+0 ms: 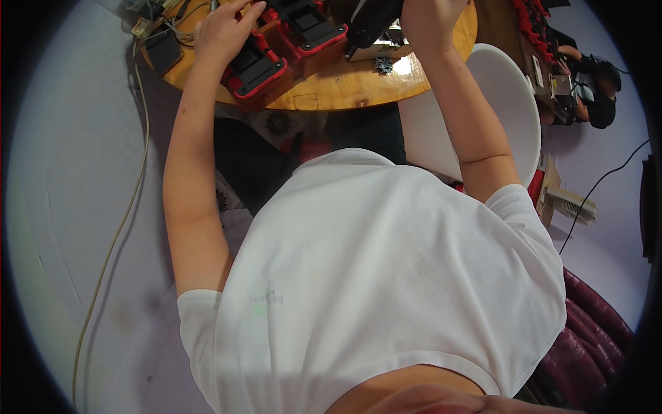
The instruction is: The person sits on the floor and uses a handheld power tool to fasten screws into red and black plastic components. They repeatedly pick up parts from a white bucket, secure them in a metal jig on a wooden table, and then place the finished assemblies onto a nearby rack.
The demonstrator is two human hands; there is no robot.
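Observation:
At the top left, my left hand [224, 31] lies by a red-and-black box-shaped unit [256, 69]. Its thumb stands apart from its fingers, and the fingertips run toward the upper picture edge. A second unit of the same kind [307, 26] sits just to the right. At the top edge, my right hand [433, 24] is closed on a black power drill [376, 26], whose narrow tip points down and left. Part of that grip is cut off by the picture's edge. Under the drill stands a small open box [387, 51] with a little pile of metal screws [383, 65] beside it.
The round wooden table [331, 96] has its near edge before me. Cables [181, 31] and a dark flat box [163, 54] lie at its left. A white chair [507, 103] stands right. Farther right, another person [600, 90] sits by a table with red parts [534, 31].

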